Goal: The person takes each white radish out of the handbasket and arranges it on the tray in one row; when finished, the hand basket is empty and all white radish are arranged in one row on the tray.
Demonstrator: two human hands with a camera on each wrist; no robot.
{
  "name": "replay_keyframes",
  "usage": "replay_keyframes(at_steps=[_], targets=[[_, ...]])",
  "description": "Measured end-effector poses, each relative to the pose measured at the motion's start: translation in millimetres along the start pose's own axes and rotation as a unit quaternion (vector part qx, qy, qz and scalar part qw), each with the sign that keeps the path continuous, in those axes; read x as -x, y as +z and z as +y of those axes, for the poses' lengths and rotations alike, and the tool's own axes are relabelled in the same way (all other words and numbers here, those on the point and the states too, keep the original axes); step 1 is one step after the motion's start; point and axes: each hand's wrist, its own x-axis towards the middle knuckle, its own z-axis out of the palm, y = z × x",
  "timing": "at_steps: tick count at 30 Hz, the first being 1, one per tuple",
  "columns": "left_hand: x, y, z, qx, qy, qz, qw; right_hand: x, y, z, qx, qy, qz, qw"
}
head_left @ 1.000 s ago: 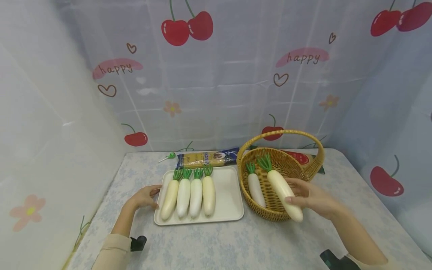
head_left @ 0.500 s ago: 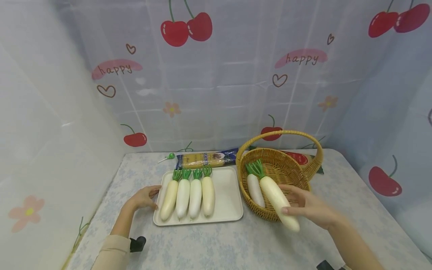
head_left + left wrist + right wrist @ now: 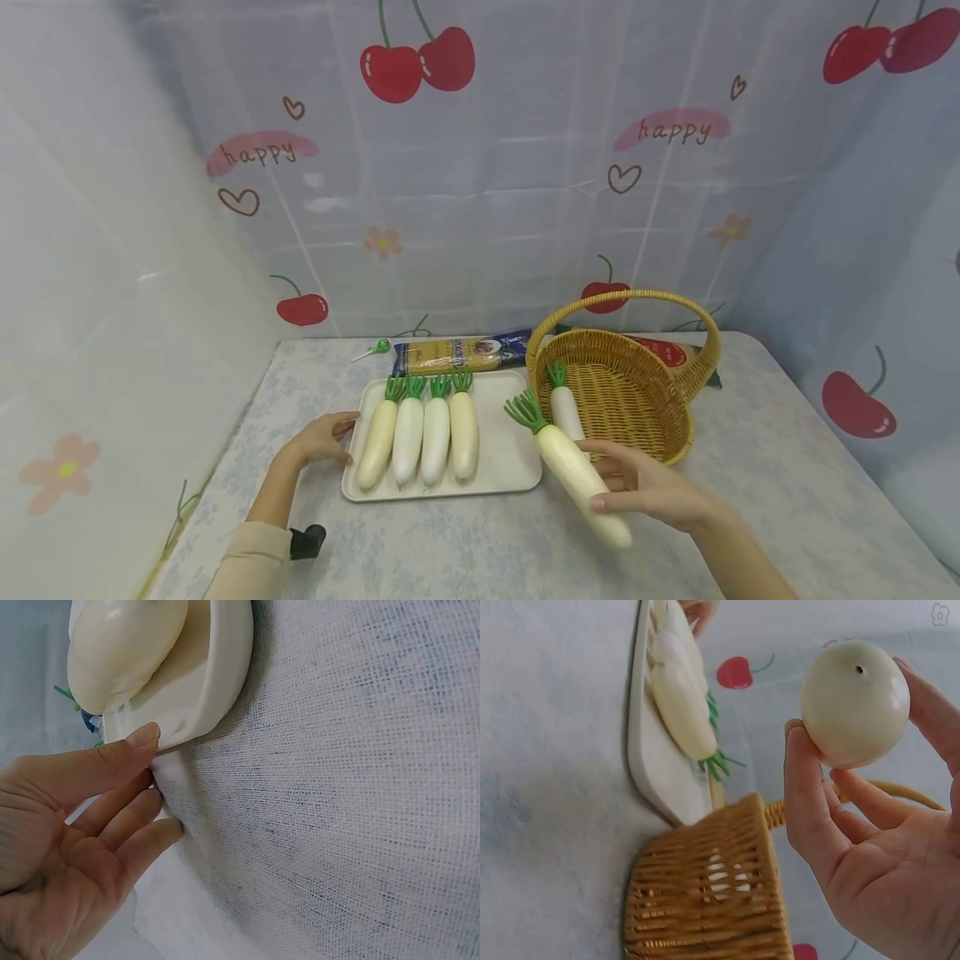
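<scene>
My right hand (image 3: 648,492) holds a white radish (image 3: 576,471) with green leaves between thumb and fingers, in front of the wicker basket (image 3: 678,446). It is lifted and tilted, leaves toward the tray. Its blunt root end faces the right wrist view. A second white radish (image 3: 567,412) lies in the basket, partly hidden by the held one. Several radishes (image 3: 407,442) lie side by side on the left part of the white tray (image 3: 506,433), leaves to the back. At the tray's left edge my left hand (image 3: 318,437) pinches the rim, thumb (image 3: 124,754) on top.
Behind the tray lies a yellow and blue packet (image 3: 457,354), with a green lollipop (image 3: 381,346) to its left. A red and brown packet (image 3: 671,352) sits behind the basket, whose tall handle (image 3: 637,293) arches over it. A cherry-print curtain (image 3: 480,208) closes off the back.
My right hand has drawn the radish out of the basket, moving left and toward the front edge, its leaves now near the tray's right side. The left hand stays at the tray.
</scene>
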Motion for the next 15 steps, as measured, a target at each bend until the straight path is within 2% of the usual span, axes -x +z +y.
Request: replay_keyframes(at_steps=[6, 15], targets=[[0.6, -0.2, 0.8, 0.009, -0.003, -0.003, 1.0, -13.8, 11, 1, -0.012, 0.006, 0.0, 0.9999], [1.5, -1.2, 2.5, 0.007, 0.001, -0.003, 1.0, -44.3, 30, 7, -0.004, 0.006, 0.038, 0.9993]])
